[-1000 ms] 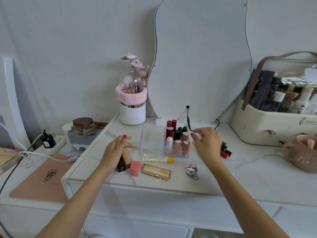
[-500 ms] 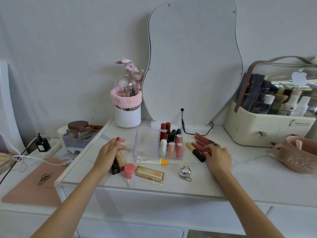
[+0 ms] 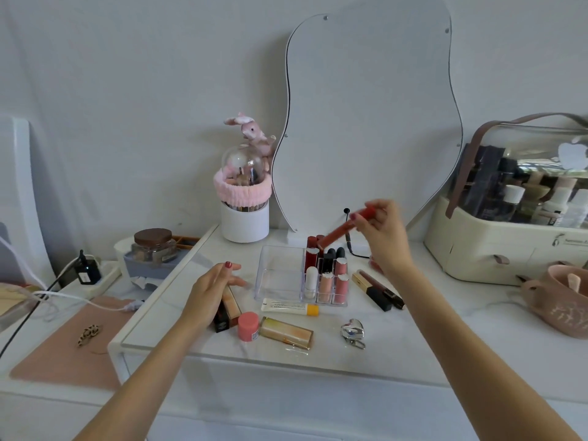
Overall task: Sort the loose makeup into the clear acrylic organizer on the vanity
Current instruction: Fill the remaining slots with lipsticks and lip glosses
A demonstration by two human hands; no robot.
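Red lip gloss tube (image 3: 345, 226) slants above the acrylic organizer (image 3: 280, 275), cap end up-right in the pinching right hand (image 3: 383, 232), lower end aimed down-left at the organizer's back row. Half a second ago that hand lay on the counter (image 3: 413, 329), right of the organizer. Left hand (image 3: 208, 292) rests loosely open over a gold case (image 3: 230, 302), left of it.

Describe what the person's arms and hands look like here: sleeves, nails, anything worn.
Both forearms are bare, with no sleeves in view. The left hand has dark red polish on a visible nail. No rings, watch or bracelet show on it or on the right hand, whose nails are blurred.
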